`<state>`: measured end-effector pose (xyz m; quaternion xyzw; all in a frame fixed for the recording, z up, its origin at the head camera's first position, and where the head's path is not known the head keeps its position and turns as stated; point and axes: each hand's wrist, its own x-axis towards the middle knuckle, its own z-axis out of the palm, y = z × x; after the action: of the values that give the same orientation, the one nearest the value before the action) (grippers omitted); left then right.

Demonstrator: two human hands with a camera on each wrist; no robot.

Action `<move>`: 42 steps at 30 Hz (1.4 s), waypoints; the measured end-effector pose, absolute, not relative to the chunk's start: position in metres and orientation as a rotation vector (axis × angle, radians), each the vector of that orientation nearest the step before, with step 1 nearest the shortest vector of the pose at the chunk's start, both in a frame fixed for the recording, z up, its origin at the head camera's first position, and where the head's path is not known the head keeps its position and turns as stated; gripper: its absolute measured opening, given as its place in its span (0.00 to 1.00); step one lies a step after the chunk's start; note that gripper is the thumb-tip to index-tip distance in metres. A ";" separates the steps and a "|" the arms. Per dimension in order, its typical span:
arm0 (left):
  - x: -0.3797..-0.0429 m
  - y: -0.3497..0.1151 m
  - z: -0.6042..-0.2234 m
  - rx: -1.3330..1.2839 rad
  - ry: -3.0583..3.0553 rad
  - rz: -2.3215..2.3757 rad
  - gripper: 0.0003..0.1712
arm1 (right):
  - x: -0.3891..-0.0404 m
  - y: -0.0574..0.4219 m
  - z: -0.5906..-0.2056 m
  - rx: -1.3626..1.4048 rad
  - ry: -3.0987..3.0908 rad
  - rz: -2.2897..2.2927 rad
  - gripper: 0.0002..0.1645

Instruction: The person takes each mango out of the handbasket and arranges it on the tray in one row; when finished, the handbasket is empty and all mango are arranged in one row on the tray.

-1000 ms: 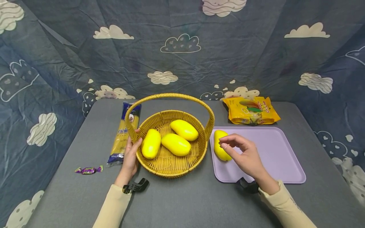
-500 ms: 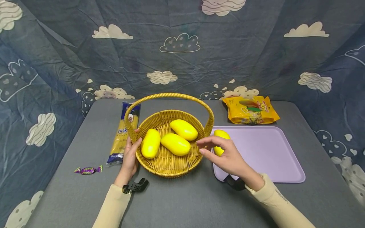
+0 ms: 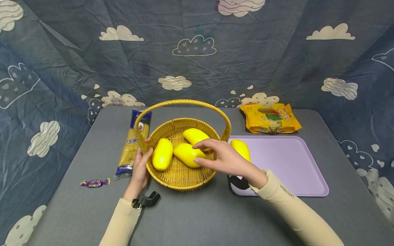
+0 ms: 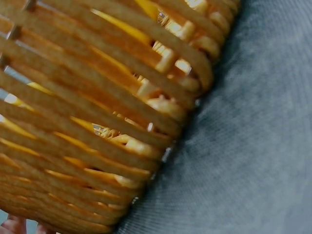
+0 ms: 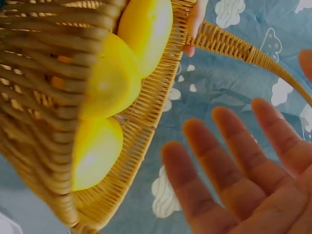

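My left hand [image 3: 141, 172] grips the left side of a round wicker basket [image 3: 180, 188] at the foot of its tall handle [image 3: 184, 102]. In the left wrist view the basket's woven wall [image 4: 92, 126] fills most of the picture, with fingertips [image 4: 13, 226] at the lower corner. Three yellow mangoes lie inside: one at the left [image 3: 162, 154], one in the middle [image 3: 186, 154] and one behind [image 3: 194, 135]. Over the basket's right side my right hand [image 3: 227, 159] reaches in, fingers spread and holding nothing, fingertips overlapping the middle mango. The right wrist view shows its palm and loose fingers [image 5: 219, 168].
Another mango [image 3: 241, 148] lies on a lilac tray [image 3: 286, 167] at the right, partly behind my right hand. A yellow candy bag [image 3: 271, 119] stands behind the tray. On the left are a pasta packet [image 3: 127, 153] and a purple wrapped candy [image 3: 94, 183].
My right hand has moved left from above the mango on the tray to over the mangoes in the basket. My left hand and the basket have stayed in place.
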<state>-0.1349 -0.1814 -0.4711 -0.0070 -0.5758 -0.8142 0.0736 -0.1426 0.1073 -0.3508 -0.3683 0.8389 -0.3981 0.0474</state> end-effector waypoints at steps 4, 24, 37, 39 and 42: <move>-0.135 -0.182 -0.472 -0.012 -1.724 -2.450 0.22 | -0.154 0.100 -0.349 -1.082 2.551 -1.126 0.24; -0.135 -0.183 -0.469 -0.011 -1.725 -2.443 0.20 | -0.194 0.069 -0.352 -0.924 2.508 -0.659 0.35; -0.135 -0.181 -0.469 0.008 -1.736 -2.423 0.20 | -0.201 0.053 -0.352 -0.842 2.543 -0.385 0.40; -0.135 -0.181 -0.469 0.007 -1.740 -2.422 0.20 | -0.201 0.050 -0.353 -0.824 2.547 -0.322 0.40; -0.136 -0.181 -0.469 0.007 -1.747 -2.422 0.20 | -0.202 0.047 -0.356 -0.820 2.559 -0.234 0.40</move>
<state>-0.1356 -0.1808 -0.4688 0.0022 -0.5832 -0.8086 0.0779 -0.2019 0.0473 -0.3556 -0.2965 0.9254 -0.0844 0.2203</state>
